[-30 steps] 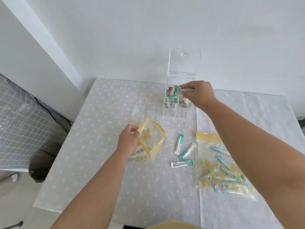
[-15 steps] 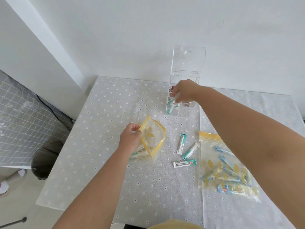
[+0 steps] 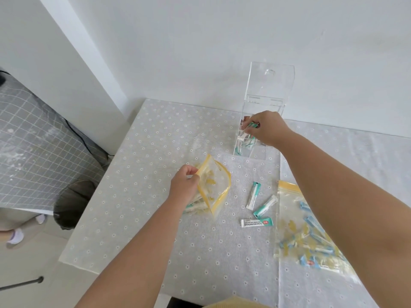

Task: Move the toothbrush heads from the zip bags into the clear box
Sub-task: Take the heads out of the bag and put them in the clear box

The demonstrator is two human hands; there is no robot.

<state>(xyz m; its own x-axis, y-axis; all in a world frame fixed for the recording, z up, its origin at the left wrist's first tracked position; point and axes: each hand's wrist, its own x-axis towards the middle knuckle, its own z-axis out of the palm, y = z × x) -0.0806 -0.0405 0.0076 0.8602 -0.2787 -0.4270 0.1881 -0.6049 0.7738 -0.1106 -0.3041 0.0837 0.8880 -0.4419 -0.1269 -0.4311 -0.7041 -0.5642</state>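
Note:
The clear box (image 3: 265,90) stands at the back of the table with its lid raised, and several green-and-white toothbrush head packets lie inside it. My right hand (image 3: 265,127) is at the box's opening and pinches a green packet (image 3: 252,125). My left hand (image 3: 184,185) grips the yellow rim of an open zip bag (image 3: 214,187) that holds a few packets. Three green packets (image 3: 262,205) lie loose on the cloth. A second zip bag (image 3: 307,236) with several blue packets lies flat at the right, partly under my right arm.
The table carries a dotted cloth (image 3: 169,134) and stands against a white wall. A grey checked cover (image 3: 37,147) and a dark bin (image 3: 71,203) are to the left, below the table's edge.
My right hand dipped from above the box down to its opening, still with packets in it. The left hand kept its hold on the open bag. The camera drifted slightly.

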